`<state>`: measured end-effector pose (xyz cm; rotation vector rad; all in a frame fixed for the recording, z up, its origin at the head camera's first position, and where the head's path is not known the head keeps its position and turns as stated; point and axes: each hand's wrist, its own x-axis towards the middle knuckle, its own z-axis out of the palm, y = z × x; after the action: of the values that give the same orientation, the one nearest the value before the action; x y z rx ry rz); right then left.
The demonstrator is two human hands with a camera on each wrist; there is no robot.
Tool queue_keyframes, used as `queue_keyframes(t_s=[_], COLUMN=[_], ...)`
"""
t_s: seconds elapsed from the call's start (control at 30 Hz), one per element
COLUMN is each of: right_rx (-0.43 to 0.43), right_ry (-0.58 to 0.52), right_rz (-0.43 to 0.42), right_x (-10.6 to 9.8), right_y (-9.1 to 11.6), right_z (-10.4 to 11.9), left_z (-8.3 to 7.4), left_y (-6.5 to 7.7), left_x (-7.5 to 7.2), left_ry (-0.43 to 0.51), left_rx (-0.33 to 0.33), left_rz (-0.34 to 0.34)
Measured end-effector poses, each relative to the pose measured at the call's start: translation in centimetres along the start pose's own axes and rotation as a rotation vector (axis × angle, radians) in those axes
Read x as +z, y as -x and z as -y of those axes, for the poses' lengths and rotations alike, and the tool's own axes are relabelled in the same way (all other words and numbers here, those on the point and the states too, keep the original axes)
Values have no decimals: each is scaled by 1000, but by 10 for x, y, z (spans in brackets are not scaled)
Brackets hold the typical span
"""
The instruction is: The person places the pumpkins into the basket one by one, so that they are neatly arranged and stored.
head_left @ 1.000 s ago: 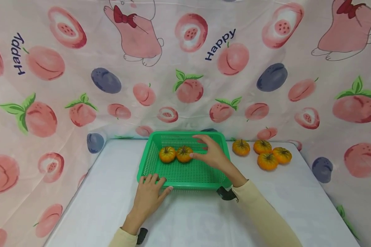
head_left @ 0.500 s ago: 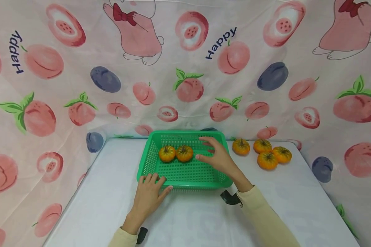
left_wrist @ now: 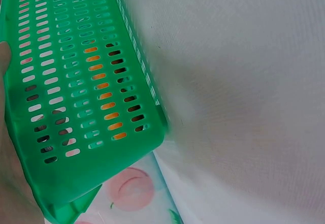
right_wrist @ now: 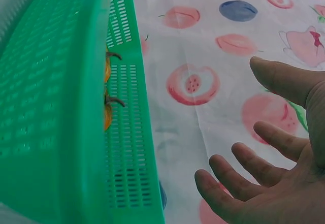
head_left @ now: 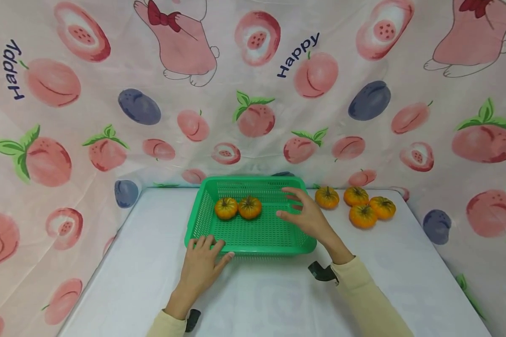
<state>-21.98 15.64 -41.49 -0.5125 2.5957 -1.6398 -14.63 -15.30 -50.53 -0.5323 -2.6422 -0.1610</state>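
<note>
Two small orange pumpkins, the left one (head_left: 226,209) and the right one (head_left: 250,208), sit side by side in a green perforated plastic basket (head_left: 257,251). My left hand (head_left: 200,269) rests on the basket's near left rim, fingertips over the edge and thumb spread apart. My right hand (head_left: 312,219) hovers over the basket's right part, holding nothing, with thumb and fingers apart. In the right wrist view the right hand (right_wrist: 269,178) shows spread fingers, and just the pumpkins' stems and edges show past the rim. Orange shows through the basket wall (left_wrist: 76,178) in the left wrist view.
Right of the basket, one small pumpkin (head_left: 326,198) stands on the white-covered table (head_left: 270,299). Beside it is a cluster of three more: a back one (head_left: 356,196), a front one (head_left: 363,216) and a right one (head_left: 383,208). A fruit-print cloth (head_left: 253,154) hangs behind.
My right hand has moved rightward, away from the right pumpkin in the basket, over the basket's right side. My left hand stays on the rim. The head view has shifted slightly.
</note>
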Motion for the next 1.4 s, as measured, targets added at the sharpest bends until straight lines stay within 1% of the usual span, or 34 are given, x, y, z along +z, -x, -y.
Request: queue_keyframes(t_s=[0.33,0.57,0.8,0.93,1.23,1.33,1.4], right_rx=[18,67,77,92,177,169,157], right_ry=[-5,34,33,51,86,78,54], right_rz=[-29,-47,-69,-91,-138,-155,-167], right_x=[-9,-13,-22,-26,-35,-39,-42], right_y=[6,12,15,17,25,27,27], right_z=[-14,-23,-31,-34,-39,-40,-40], left_z=[0,0,1,1,1,2,2], left_y=[-1,0,0,-1,2,2,1], left_x=[-2,1,1,0,1,2,2], left_ry=[12,10,16,11,12,14,14], left_rx=[-2,3,6,13,3,6,7], left_rz=[5,-11,-18,-21,-5,-16,-22])
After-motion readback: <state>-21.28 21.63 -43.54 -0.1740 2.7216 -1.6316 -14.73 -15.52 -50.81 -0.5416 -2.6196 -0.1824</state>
